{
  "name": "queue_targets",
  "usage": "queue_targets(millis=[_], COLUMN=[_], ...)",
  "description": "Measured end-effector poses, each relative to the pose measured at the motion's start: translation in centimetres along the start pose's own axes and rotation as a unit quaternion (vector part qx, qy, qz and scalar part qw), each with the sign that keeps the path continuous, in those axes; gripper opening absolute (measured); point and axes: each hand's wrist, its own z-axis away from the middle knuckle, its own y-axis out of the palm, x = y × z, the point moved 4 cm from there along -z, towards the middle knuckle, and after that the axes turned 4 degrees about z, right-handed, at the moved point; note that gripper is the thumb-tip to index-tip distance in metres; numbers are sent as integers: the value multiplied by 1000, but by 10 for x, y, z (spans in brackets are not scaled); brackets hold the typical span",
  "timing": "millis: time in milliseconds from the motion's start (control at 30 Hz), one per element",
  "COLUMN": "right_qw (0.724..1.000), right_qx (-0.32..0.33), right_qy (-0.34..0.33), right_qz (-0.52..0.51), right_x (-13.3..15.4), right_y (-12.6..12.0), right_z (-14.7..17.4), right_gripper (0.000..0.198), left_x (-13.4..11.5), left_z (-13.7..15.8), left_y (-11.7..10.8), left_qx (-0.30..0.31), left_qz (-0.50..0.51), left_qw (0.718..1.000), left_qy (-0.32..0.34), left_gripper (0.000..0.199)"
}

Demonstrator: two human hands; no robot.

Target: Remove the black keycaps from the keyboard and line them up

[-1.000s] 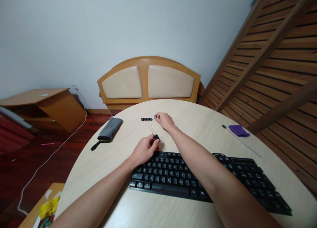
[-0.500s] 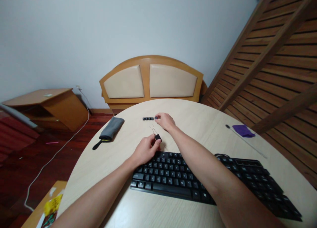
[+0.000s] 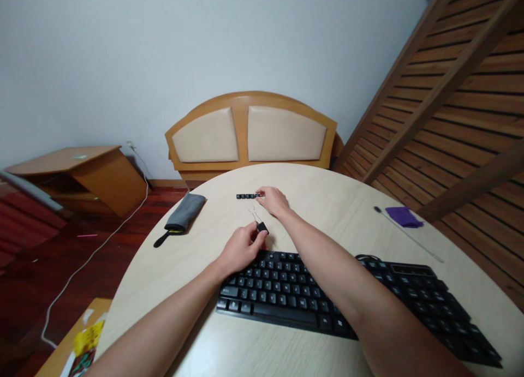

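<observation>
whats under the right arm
The keyboard shows on both sides of the right arm, and the table beyond it. The keyboard's stretch directly beneath is covered.

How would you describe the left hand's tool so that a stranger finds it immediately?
On the round pale table, find the black keyboard. Near its far left corner, the left hand holds the small tool. Unlike the black keycaps lined up beyond, it has two thin wire prongs.
</observation>
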Motion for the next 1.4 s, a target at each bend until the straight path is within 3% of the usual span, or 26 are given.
queue_targets(millis=[267, 500, 633, 767, 900, 1033, 1133, 1300, 1400], right_qw=[1000, 996, 991, 990, 995, 991, 985, 989, 988], right_qx=[9, 65, 108, 110, 77, 105, 107, 56, 43], right_qy=[0, 19, 20, -3, -34, -67, -101, -116, -133], right_qz=[11, 55, 80, 89, 56, -51, -93, -69, -62], right_x=[1, -4, -3, 1, -1, -5, -2, 1, 3], right_y=[-1, -27, -59, -84, -92, -85, -78, -72, -72], right_z=[2, 0, 18, 69, 133, 173, 183, 184, 184], right_gripper=[36, 71, 56, 26, 22, 19, 25, 23, 22], left_x=[0, -5, -5, -4, -4, -2, -1, -1, -8], left_z=[0, 0, 0, 0, 0, 0, -1, -3, -2], left_y=[0, 2, 2, 3, 4, 4, 4, 6, 6], left_qx=[9, 47, 55, 62, 70, 77, 74, 81, 75], left_qz=[-16, 4, -2, 3, 16, 26, 41, 95, 70], left_qw=[1000, 998, 998, 997, 996, 995, 994, 991, 994], left_qy=[9, 30, 30, 44, 58, 59, 62, 41, 42], left_gripper=[30, 27, 28, 28, 29, 29, 28, 29, 29])
